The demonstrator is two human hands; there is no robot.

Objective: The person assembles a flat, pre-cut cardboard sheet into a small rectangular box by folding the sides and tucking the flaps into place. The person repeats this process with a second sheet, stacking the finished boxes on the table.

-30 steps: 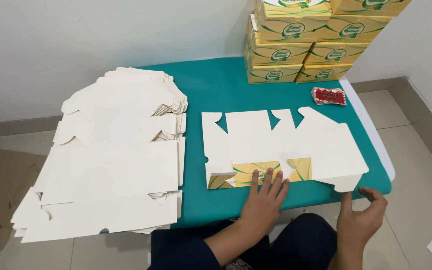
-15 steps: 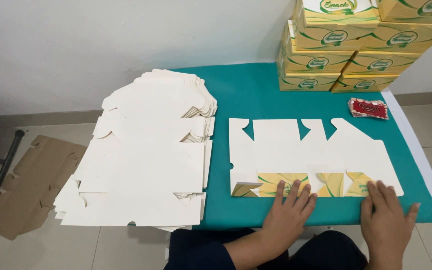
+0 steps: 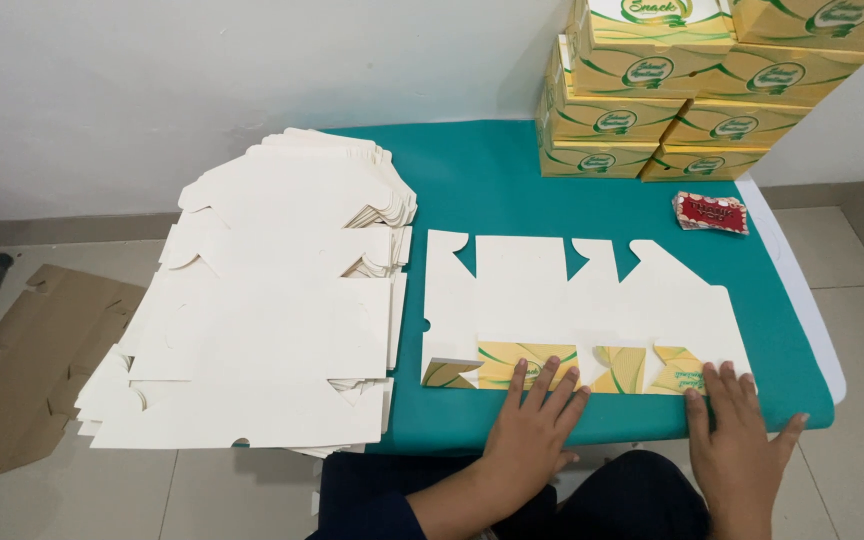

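Observation:
A flat white die-cut carton blank [image 3: 582, 300] lies printed side down on the teal table [image 3: 497, 180]. Its near flaps [image 3: 527, 362] are folded up and show yellow and green print. My left hand [image 3: 532, 425] lies flat with its fingers spread, pressing the left folded flaps. My right hand [image 3: 742, 435] lies flat too, fingertips on the rightmost folded flap near the table's front edge. Neither hand grips anything.
A large pile of flat white carton blanks [image 3: 272, 300] covers the table's left side and overhangs its edge. Assembled yellow-green boxes [image 3: 672, 90] are stacked at the back right. A small red packet [image 3: 710, 212] lies in front of them. Brown cardboard [image 3: 32, 360] lies on the floor.
The near flaps of the blank have been folded over along the front edge. My right hand came up from the table edge and now presses flat on the right flap.

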